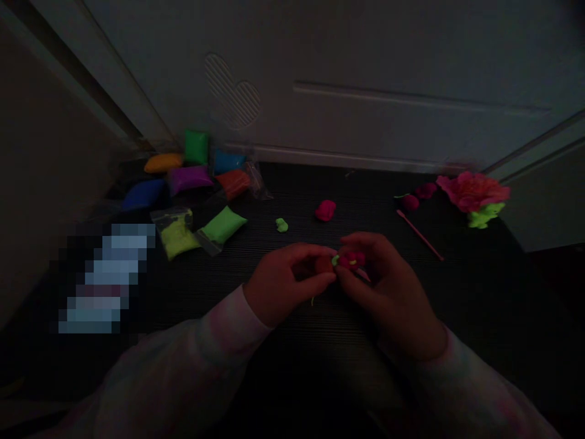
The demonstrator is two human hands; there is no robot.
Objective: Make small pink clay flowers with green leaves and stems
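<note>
My left hand [283, 280] and my right hand [388, 296] meet above the dark table, fingertips pinched together around a small modelling-clay flower [351, 261]. The flower is deep pink with a yellow bit on it. A light-green clay bit [336, 261] shows between the fingertips. An orange-brown patch beside my left fingers is too dim to tell apart as clay or finger. Just beyond my hands lie a pink clay lump [325, 210] and a small green clay piece [282, 225]. The flower's underside is hidden by my fingers.
Several bags of coloured clay lie at the back left, among them a green bag [223, 227] and a yellow bag [178, 235]. A blurred-out bright screen [107, 277] is at left. On the right are a pink stick tool [420, 236] and an artificial flower [475, 192]. A white panel [365, 128] stands behind.
</note>
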